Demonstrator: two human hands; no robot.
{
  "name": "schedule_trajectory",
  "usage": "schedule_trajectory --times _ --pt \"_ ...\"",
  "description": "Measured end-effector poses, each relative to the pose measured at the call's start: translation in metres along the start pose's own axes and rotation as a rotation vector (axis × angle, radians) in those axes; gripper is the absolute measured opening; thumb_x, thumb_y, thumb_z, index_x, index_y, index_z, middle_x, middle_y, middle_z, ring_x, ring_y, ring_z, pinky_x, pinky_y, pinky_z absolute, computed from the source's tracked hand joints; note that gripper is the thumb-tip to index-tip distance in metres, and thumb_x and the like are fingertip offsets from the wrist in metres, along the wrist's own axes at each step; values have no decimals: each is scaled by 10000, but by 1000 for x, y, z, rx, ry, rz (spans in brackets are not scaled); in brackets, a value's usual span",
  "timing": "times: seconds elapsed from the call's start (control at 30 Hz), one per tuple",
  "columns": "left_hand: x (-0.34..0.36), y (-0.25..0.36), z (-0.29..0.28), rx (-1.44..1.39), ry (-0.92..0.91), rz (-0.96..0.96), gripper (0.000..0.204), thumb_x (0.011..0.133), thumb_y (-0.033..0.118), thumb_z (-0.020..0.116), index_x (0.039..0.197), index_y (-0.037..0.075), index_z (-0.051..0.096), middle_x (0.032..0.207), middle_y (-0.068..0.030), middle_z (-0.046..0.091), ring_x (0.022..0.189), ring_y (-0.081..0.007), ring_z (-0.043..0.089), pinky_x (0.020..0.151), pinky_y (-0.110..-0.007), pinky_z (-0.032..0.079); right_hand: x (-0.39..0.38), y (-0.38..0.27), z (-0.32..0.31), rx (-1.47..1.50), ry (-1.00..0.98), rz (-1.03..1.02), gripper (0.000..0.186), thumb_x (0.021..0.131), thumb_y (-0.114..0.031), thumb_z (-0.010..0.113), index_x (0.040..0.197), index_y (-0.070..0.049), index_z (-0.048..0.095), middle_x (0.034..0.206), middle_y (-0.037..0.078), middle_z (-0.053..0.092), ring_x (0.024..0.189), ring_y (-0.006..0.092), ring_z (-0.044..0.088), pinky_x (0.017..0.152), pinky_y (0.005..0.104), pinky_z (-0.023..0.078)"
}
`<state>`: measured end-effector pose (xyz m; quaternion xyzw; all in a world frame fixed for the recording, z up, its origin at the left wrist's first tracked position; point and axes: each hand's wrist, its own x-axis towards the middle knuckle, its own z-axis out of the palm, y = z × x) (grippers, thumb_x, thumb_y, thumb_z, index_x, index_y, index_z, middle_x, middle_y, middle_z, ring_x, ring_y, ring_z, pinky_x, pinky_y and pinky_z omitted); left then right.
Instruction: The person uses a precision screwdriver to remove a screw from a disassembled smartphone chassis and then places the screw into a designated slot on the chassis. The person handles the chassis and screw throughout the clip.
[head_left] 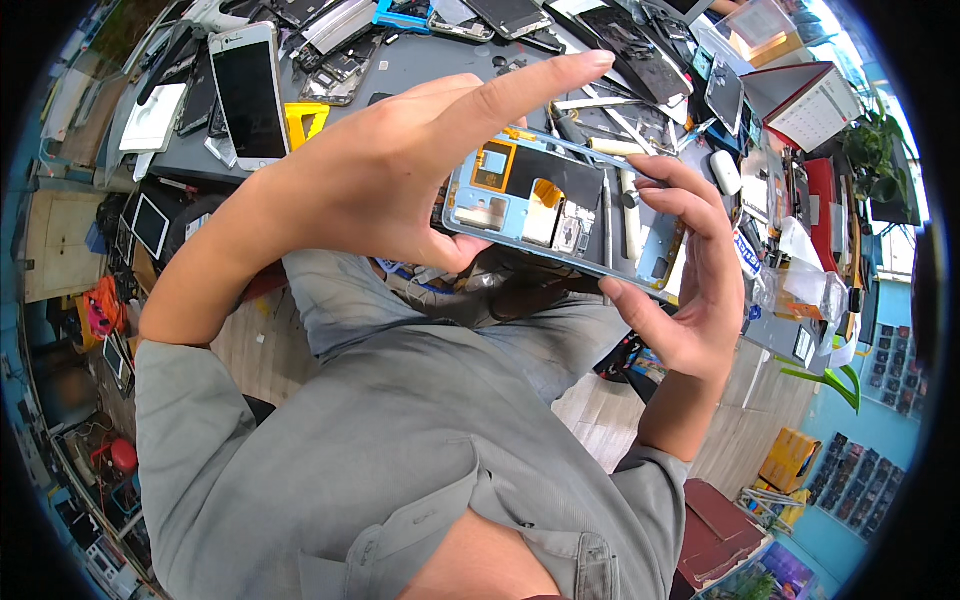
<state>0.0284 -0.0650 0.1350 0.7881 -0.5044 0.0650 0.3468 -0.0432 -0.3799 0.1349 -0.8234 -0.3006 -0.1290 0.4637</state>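
Held up in front of me is a light-blue phone middle frame (512, 216), its long side running left to right and tilted slightly down to the right. Orange flex parts and metal pieces sit in its left portion. My left hand (405, 165) pinches the left end, with the thumb at the lower edge and the index finger stretched out above the frame. Around the right end, the fingers and thumb of my right hand (690, 255) grip the edges. A thin metal rod (607, 225) shows across the frame's opening; whether it lies behind the frame, I cannot tell.
A white-framed phone (248, 95) and a yellow plastic piece (304, 124) lie left of my hands on the grey bench (400, 75). Dismantled phones (340, 75) crowd the far side. To the right are a white mouse (726, 172), a desk calendar (815, 110) and plastic bags (805, 275).
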Motion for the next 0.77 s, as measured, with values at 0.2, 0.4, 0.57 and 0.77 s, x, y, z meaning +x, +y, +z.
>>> schedule_trajectory --times 0.2,0.4,0.57,0.77 --pt "9 -1 5 29 -59 5 1300 558 29 913 1722 17 336 1774 -125 437 1199 -361 705 1018 -427 617 14 -1 9 -53 -79 -62 657 752 -66 897 1360 8 658 1447 236 684 1311 407 659 1114 472 516" --pt "15 3 6 39 -59 56 1306 533 35 908 1716 15 355 1746 -128 479 1139 -364 695 993 -426 603 23 -1 21 -156 -108 -141 718 742 -113 941 1381 3 636 1460 235 670 1295 434 643 1099 505 513" --pt "15 0 5 7 -13 67 1290 519 37 889 1702 -5 374 1728 -162 495 1113 -365 695 990 -434 602 17 6 27 -111 -68 -130 740 745 -127 953 1399 3 630 1477 233 663 1298 440 643 1119 511 502" --pt "14 3 6 -2 -14 80 1257 530 28 865 1688 -30 379 1728 -181 490 1101 -368 701 987 -443 603 11 9 32 -21 -66 -76 745 771 -131 957 1425 -2 624 1496 236 664 1358 409 633 1167 501 480"
